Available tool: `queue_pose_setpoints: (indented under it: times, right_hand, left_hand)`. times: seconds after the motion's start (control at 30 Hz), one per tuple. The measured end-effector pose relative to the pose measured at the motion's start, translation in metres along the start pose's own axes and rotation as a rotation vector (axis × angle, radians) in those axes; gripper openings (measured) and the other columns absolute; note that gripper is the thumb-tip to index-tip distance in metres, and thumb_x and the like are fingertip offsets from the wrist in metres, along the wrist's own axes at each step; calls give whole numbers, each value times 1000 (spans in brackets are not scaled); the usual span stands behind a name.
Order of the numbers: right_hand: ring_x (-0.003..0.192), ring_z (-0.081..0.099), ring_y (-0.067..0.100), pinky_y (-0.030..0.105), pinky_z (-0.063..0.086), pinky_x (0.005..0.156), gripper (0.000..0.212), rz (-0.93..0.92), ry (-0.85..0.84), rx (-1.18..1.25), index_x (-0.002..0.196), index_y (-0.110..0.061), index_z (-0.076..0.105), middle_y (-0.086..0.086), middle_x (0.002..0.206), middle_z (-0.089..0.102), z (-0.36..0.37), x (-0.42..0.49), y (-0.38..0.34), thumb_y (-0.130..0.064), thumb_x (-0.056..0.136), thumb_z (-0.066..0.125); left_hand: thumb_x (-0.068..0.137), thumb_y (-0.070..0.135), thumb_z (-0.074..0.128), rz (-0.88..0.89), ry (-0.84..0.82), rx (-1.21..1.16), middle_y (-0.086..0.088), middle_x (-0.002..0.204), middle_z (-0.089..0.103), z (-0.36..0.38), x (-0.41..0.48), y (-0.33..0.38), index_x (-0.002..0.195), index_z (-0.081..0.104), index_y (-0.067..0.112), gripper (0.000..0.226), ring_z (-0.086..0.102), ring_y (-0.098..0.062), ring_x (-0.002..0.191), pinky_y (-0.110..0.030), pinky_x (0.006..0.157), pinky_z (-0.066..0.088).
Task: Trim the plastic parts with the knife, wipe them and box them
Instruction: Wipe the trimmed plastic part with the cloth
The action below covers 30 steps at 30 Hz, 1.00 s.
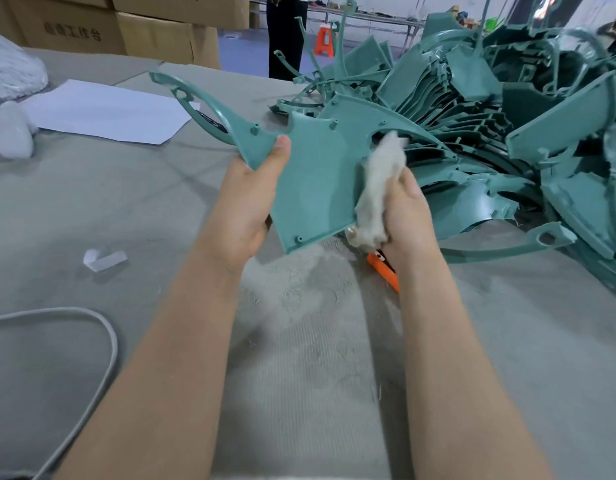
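Observation:
A teal plastic part [313, 174] with a long curved arm is held up over the table, its ribbed inner face toward me. My left hand [251, 202] grips its left edge, thumb on top. My right hand [407, 209] clutches a whitish cloth [377, 192], blurred, pressed against the part's right edge. An orange knife [386, 271] lies on the table under my right wrist, mostly hidden.
A big heap of teal plastic parts [490, 126] fills the right side. The table has a grey cloth cover [299, 358] with shavings. White paper [109, 112], a small white scrap [104, 259], a grey cable [102, 341] and cardboard boxes [126, 29] lie left; a person stands behind.

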State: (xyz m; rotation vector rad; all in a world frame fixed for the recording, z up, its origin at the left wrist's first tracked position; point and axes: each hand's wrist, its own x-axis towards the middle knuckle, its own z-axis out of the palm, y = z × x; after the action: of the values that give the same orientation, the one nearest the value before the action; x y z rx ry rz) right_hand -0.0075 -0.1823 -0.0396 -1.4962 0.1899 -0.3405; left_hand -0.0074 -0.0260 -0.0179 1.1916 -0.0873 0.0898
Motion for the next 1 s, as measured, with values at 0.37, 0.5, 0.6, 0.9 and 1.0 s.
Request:
queue_pose_setpoints:
  times: [0.37, 0.5, 0.6, 0.9, 1.0]
  right_hand:
    - [52, 49, 2, 21, 40, 53, 34, 111, 175, 107, 74, -19, 47, -11, 61, 52, 10, 0, 6, -21, 105, 35]
    - [56, 59, 3, 18, 48, 53, 30, 193, -40, 462, 86, -15, 53, -6, 74, 59, 10, -6, -6, -15, 105, 30]
    - [61, 58, 15, 26, 51, 55, 17, 205, -129, 525, 102, -7, 53, 7, 80, 59, 33, -15, -9, -8, 104, 36]
    - [46, 56, 1, 12, 45, 46, 38, 185, 101, 410, 74, -20, 44, -12, 54, 58, 14, -1, 7, -11, 104, 22]
    - [50, 56, 10, 17, 44, 50, 36, 246, 158, 590, 77, -16, 50, -3, 58, 57, -1, 3, 1, -16, 102, 24]
  left_hand:
    - [96, 18, 57, 91, -3, 59, 1, 94, 74, 2, -1, -1, 95, 68, 13, 12, 71, -16, 91, -31, 79, 57]
    - [98, 20, 52, 170, 82, -72, -3, 103, 72, 9, -1, -3, 96, 66, 17, 14, 68, -20, 103, -39, 93, 53]
    - [100, 20, 47, 201, 52, -159, -2, 106, 70, 17, -3, -8, 97, 64, 20, 17, 65, -21, 108, -40, 97, 50]
    - [92, 28, 56, 120, -79, -21, 3, 106, 71, 32, -12, -19, 95, 66, 27, 10, 64, -19, 109, -46, 100, 47]
    - [98, 21, 53, 141, -18, -130, 4, 107, 71, 23, -6, -13, 101, 64, 23, 12, 66, -15, 107, -40, 99, 49]
